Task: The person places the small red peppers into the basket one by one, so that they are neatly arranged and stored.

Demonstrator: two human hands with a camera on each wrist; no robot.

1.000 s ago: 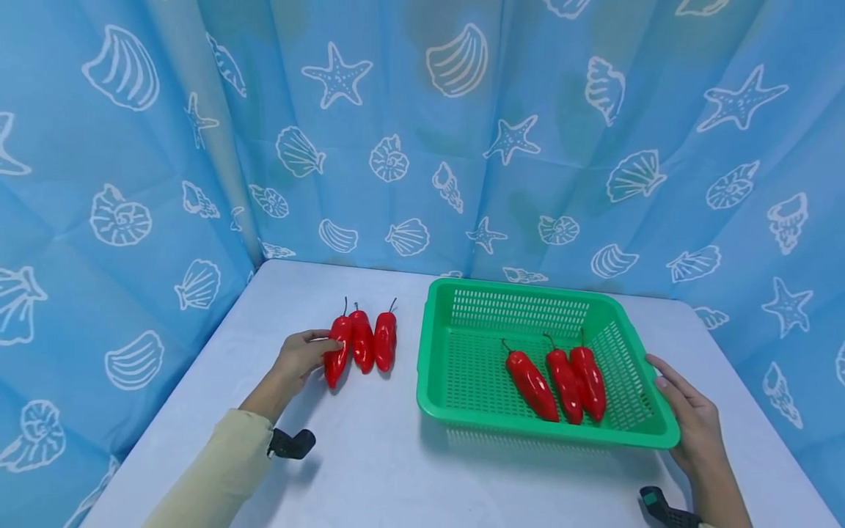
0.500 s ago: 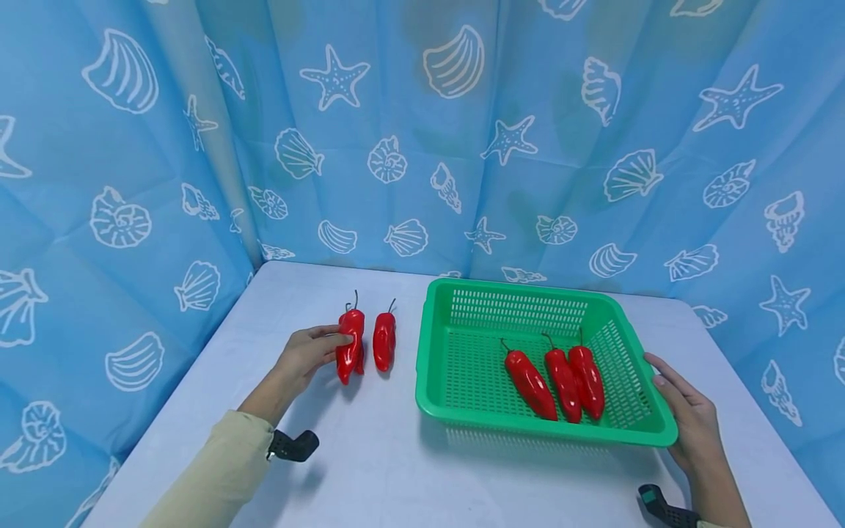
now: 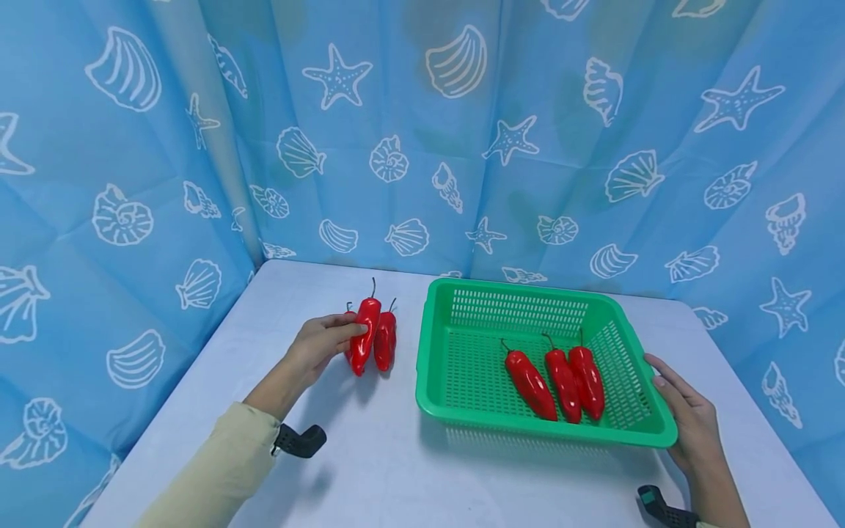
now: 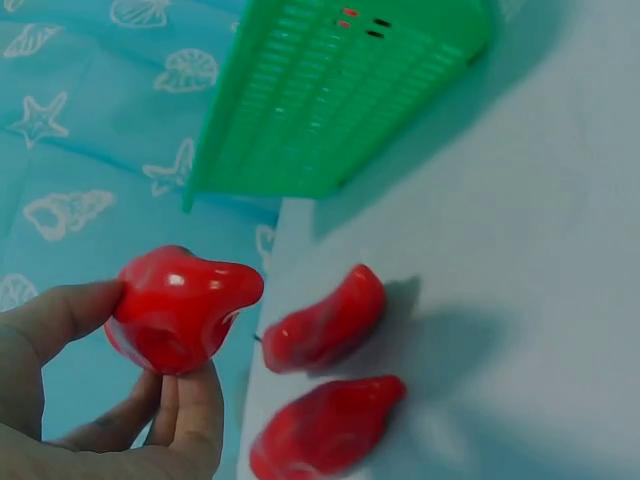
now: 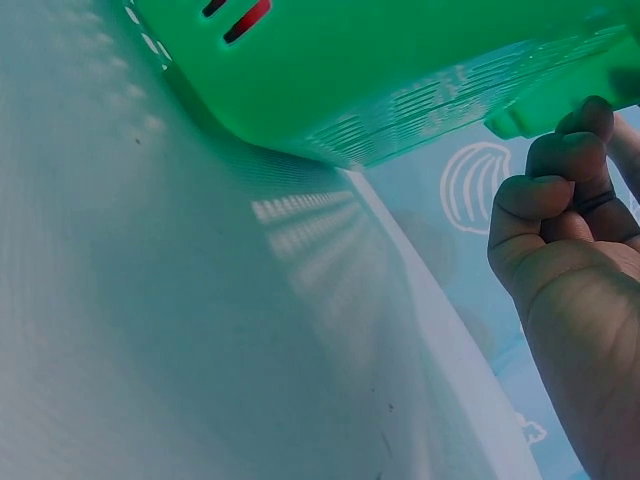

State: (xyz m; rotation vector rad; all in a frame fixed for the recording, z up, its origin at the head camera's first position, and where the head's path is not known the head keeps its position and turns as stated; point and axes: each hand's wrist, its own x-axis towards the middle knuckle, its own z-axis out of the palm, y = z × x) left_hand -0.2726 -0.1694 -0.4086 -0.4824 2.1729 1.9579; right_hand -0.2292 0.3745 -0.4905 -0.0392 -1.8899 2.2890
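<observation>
My left hand [image 3: 321, 342] pinches a long red pepper [image 3: 367, 330] between thumb and fingers. In the left wrist view this pepper [image 4: 172, 310] is seen end-on, raised off the table. Two more red peppers lie on the table just behind and beside it: one [image 3: 386, 342] to its right, another [image 3: 348, 317] mostly hidden by the hand and held pepper. My right hand [image 3: 694, 422] holds the right rim of a green plastic basket [image 3: 515, 425]; several of its fingers [image 5: 545, 200] are curled close to the rim in the right wrist view. Three red peppers [image 3: 561, 381] lie inside the basket.
A white-covered table [image 3: 370, 469] carries everything. Blue curtains [image 3: 422, 183] with white shell and starfish prints hang behind it and at both sides. Each wrist wears a black camera strap, such as the left one [image 3: 300, 441].
First my left hand held the leftmost pepper; it has raised it and moved right, across the middle pepper. The basket and my right hand have stayed in place.
</observation>
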